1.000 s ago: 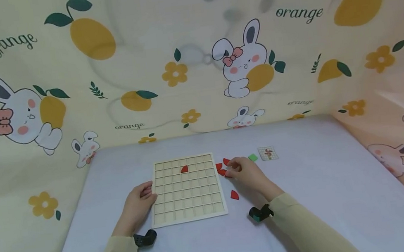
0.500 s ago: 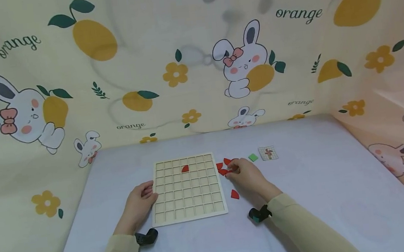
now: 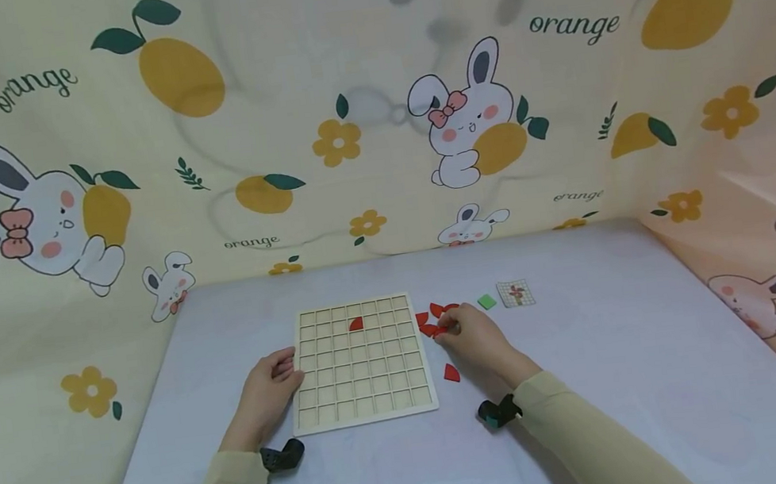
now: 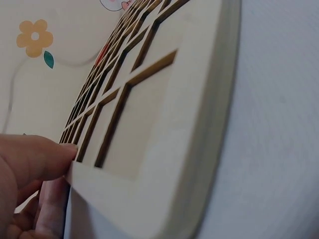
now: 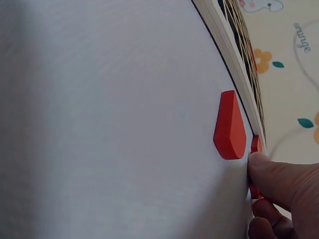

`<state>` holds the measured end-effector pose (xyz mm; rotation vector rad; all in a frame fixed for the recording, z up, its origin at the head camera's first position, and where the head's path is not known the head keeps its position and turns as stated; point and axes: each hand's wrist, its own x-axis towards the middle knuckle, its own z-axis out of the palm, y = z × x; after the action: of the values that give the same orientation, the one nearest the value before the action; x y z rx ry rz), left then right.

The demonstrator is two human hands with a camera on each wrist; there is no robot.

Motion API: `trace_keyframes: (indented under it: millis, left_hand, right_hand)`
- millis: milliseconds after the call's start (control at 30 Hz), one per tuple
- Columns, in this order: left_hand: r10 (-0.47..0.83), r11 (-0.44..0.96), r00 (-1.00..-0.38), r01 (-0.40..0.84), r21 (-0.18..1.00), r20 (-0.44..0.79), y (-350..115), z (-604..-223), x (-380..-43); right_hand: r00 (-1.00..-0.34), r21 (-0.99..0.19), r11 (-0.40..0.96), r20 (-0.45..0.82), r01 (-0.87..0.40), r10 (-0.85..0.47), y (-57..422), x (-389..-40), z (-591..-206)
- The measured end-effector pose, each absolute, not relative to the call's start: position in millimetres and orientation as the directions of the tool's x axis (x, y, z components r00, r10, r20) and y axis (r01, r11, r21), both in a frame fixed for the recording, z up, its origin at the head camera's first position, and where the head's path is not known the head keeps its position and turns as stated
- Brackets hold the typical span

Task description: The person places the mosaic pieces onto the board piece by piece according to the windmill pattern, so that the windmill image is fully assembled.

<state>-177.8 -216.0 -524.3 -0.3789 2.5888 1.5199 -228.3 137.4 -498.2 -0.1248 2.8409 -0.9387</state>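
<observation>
In the head view a pale wooden grid board (image 3: 362, 365) lies on the table with one red quarter-circle piece (image 3: 357, 324) in a back-row cell. My left hand (image 3: 270, 391) grips the board's left edge. Its thumb (image 4: 62, 158) lies on the rim in the left wrist view, fingers curled at the side. My right hand (image 3: 478, 341) is off the board's right edge, among several loose red pieces (image 3: 422, 319). Thumb and fingers pinch a red piece (image 5: 254, 191), mostly hidden by them. Another red quarter-circle piece (image 3: 451, 373) lies nearer me.
Beyond my right hand lies a green square piece (image 3: 486, 302). Beside it is a small card (image 3: 515, 294) printed with a grid and a red pattern. A patterned cloth (image 3: 374, 116) hangs behind the white-covered table (image 3: 626, 374).
The head view has shifted slightly. My right fingers have moved a little among the red pieces beside the board; the left hand stays on the board's edge.
</observation>
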Motion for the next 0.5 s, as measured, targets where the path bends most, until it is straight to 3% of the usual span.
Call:
trace_keyframes:
  millis: [500]
  left_hand:
    - [-0.156, 0.485, -0.965, -0.261, 0.835, -0.212, -215.3, -522.4, -176.6]
  right_hand:
    - [-0.988, -0.555, 0.830, -0.090, -0.052, -0.122, 136.3, -224.0, -497.1]
